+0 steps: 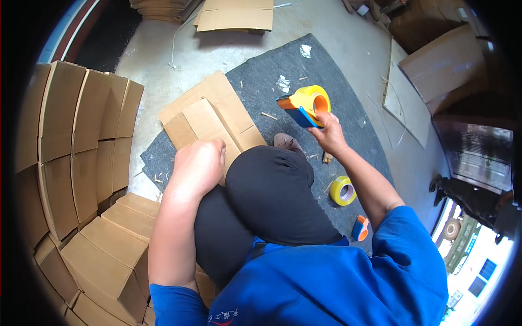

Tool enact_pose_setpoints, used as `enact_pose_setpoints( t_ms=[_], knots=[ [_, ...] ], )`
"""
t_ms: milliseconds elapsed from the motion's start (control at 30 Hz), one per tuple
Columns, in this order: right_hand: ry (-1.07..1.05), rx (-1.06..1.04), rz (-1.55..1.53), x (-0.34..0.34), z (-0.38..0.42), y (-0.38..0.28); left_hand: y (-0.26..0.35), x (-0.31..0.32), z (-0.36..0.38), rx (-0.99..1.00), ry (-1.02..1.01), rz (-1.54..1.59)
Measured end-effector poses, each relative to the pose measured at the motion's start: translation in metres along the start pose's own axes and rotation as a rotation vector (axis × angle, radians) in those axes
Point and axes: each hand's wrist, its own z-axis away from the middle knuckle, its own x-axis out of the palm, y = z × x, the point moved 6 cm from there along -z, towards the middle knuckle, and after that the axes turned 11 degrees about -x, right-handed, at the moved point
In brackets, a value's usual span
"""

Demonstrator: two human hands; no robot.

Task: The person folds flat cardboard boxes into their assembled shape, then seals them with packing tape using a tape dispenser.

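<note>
My right hand (328,133) grips a tape dispenser (304,106) with a yellow roll and an orange and blue frame, held up over the grey mat (304,65). My left hand (198,163) rests as a loose fist on a flattened cardboard box (209,117) lying on the mat, just beside my raised knee in black trousers (269,187). The fingers of that hand are curled and hidden from view. A shoe tip (287,142) shows past the knee.
A spare yellow tape roll (343,190) and a second orange and blue dispenser (360,228) lie on the mat at my right. Stacks of folded cartons (81,141) stand to the left. More flat cardboard (236,15) lies at the far end, sheets (443,62) at the right.
</note>
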Motion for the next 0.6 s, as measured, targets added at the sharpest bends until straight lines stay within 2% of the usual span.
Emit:
enact_pose_setpoints(
  t_ms=[33, 100, 167, 267, 367, 467, 567, 600],
  knots=[
    [0.103, -0.167, -0.007, -0.018, -0.004, -0.026, 0.002, -0.011, 0.003, 0.020, 0.188, 0.091],
    [0.131, -0.366, 0.001, -0.047, -0.014, -0.071, 0.009, -0.029, 0.012, 0.162, 0.407, 0.490],
    [0.173, -0.518, 0.030, -0.072, -0.024, -0.113, 0.026, -0.046, 0.032, 0.395, 0.598, 0.507],
    [0.166, -0.630, 0.088, -0.096, -0.036, -0.164, 0.036, -0.058, 0.062, 0.558, 0.757, 0.485],
    [0.147, -0.708, 0.093, -0.105, -0.042, -0.196, 0.029, -0.057, 0.080, 0.614, 0.710, 0.515],
    [0.058, -0.746, 0.107, -0.108, -0.045, -0.218, 0.008, -0.052, 0.091, 0.560, 0.678, 0.579],
    [-0.148, -0.775, 0.075, -0.112, -0.049, -0.241, -0.021, -0.059, 0.096, 0.500, 0.378, 0.784],
    [-0.218, -0.783, 0.025, -0.115, -0.053, -0.250, -0.033, -0.059, 0.093, 0.438, 0.163, 0.961]
  ],
)
